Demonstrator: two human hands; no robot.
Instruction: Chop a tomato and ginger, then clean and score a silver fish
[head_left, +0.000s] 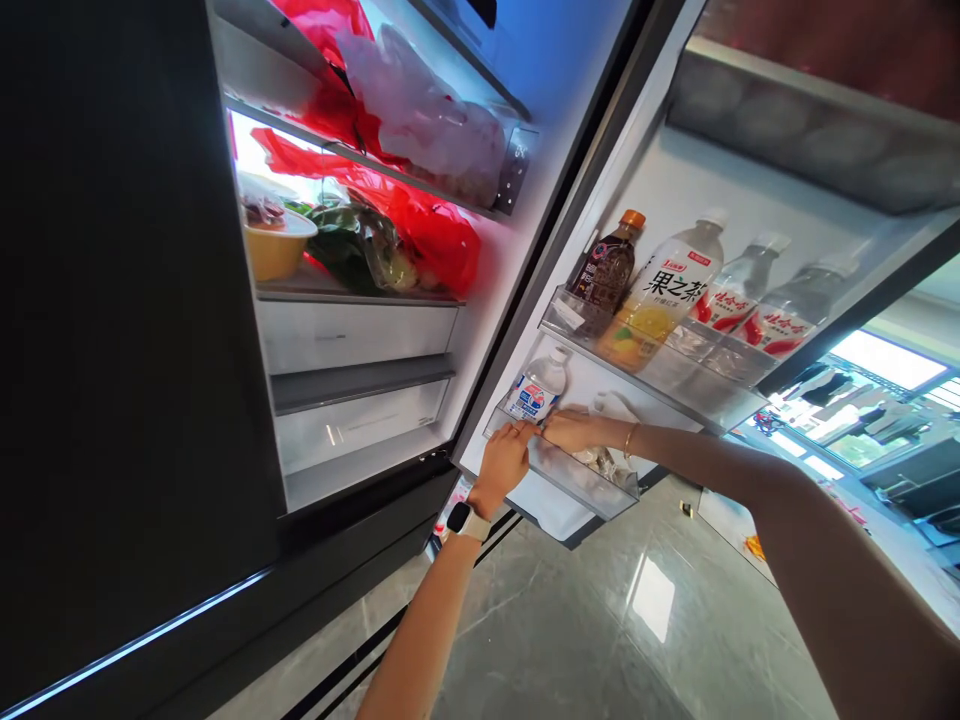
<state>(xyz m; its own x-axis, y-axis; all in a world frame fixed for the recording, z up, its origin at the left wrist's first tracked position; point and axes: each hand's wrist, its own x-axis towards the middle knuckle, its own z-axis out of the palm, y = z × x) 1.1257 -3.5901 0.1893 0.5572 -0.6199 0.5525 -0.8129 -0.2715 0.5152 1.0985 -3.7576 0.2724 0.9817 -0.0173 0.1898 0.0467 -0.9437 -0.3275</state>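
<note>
My left hand [504,462], with a watch [468,521] on its wrist, is closed over the front rim of the lower door bin [577,485]. My right hand [574,431] reaches into that bin from the right. Its fingers are bent down and close to my left fingertips; what they hold, if anything, is hidden. Just behind both hands, a clear bottle [535,392] with a blue, white and red label leans in the bin's left end. Under and beside my right hand lie a whitish plastic bag [616,406] and a bagged pale item [600,461].
Above, a door shelf holds a dark bottle with an orange cap [606,262], a lemon tea bottle [664,290] and two clear bottles [787,310]. Inside the fridge are red bags [442,235], leafy greens [341,240] and a yellow bowl [279,250]. Tiled floor [570,630] lies below.
</note>
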